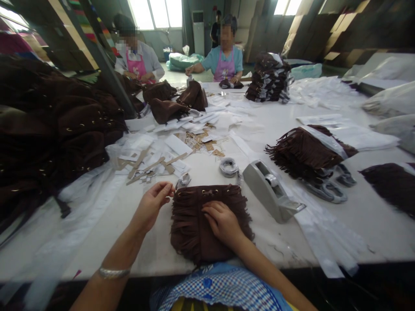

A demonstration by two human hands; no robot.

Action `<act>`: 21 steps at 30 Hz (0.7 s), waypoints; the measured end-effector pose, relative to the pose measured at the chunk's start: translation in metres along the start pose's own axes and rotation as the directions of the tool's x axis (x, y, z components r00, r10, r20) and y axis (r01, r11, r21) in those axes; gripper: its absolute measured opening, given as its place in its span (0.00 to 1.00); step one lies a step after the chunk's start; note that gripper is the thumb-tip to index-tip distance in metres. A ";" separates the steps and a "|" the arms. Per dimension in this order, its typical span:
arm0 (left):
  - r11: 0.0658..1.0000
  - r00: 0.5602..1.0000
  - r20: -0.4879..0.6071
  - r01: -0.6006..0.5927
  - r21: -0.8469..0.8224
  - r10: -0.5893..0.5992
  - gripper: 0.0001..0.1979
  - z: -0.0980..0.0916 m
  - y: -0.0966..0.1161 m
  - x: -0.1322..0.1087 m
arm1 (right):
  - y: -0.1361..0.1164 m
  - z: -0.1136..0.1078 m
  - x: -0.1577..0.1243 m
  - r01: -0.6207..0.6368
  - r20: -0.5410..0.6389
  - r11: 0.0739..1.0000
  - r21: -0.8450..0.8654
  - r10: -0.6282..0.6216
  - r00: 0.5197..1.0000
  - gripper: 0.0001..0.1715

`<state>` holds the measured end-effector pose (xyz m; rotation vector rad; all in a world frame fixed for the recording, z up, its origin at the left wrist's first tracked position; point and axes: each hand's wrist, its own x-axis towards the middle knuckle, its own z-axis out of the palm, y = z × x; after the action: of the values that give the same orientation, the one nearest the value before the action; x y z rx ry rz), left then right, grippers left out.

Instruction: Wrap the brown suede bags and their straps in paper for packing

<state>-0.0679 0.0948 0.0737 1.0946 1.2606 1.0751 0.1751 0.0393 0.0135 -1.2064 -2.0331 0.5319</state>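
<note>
A dark brown fringed bag (191,216) with gold eyelets along its top lies flat on the white table in front of me. My right hand (222,220) rests on the bag's front, fingers stretched out and lying flat. At the bag's upper left corner, my left hand (157,201) has thumb and fingertips pinched together; what is between them, if anything, is too small to make out. A wrapped grey strap coil (184,179) sits by that corner, and a larger wrapped coil (228,167) lies above the bag's top edge.
Right of the bag stands a grey tape dispenser (270,190). Fringed bags (308,149) are stacked beyond it, near plastic sleeves (327,233). Paper tags (201,140) litter the middle. A brown bag heap (55,129) fills the left. Two co-workers (227,65) work across the table.
</note>
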 end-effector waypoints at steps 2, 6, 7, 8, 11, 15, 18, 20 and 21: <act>0.914 0.967 0.070 -0.254 0.318 0.245 0.11 0.010 -0.004 -0.002 | -0.001 -0.001 0.000 0.001 0.002 1.000 -0.011 -0.001 1.000 0.11; 0.373 0.737 0.536 -0.673 0.638 0.412 0.14 0.025 -0.017 -0.002 | -0.001 -0.001 0.000 0.007 0.007 0.999 -0.039 -0.006 1.000 0.12; 0.265 0.703 0.598 -0.705 0.658 0.385 0.15 0.025 -0.021 0.000 | -0.001 -0.001 0.000 0.009 0.009 0.999 -0.042 -0.008 1.000 0.12; 0.185 0.688 0.630 -0.714 0.675 0.359 0.16 0.023 -0.024 0.002 | -0.001 -0.001 0.000 0.012 0.011 0.999 -0.043 -0.011 1.000 0.12; 0.051 0.682 0.665 -0.709 0.704 0.304 0.13 0.004 -0.029 0.010 | -0.001 0.000 0.000 0.016 0.026 0.999 -0.030 -0.015 1.000 0.12; 0.010 0.714 0.666 -0.683 0.730 0.217 0.13 -0.040 -0.028 0.019 | 0.000 0.000 0.000 0.018 0.026 1.000 -0.023 -0.017 1.000 0.12; 0.006 0.794 0.569 -0.584 0.812 0.214 0.14 -0.065 -0.023 0.014 | 0.001 0.000 -0.001 0.021 0.019 1.000 -0.018 -0.021 1.000 0.12; 0.067 0.845 0.448 -0.485 0.872 0.293 0.12 -0.061 -0.016 0.001 | 0.001 0.000 0.000 0.029 0.019 0.999 -0.015 -0.029 0.999 0.12; 0.132 0.857 0.389 -0.452 0.882 0.339 0.11 -0.052 -0.012 -0.007 | 0.002 0.000 0.000 0.033 0.019 0.999 -0.016 -0.033 0.999 0.12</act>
<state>-0.1195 0.0869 0.0628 2.5725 1.6140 0.4346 0.1761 0.0398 0.0122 -1.1795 -2.0730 0.5141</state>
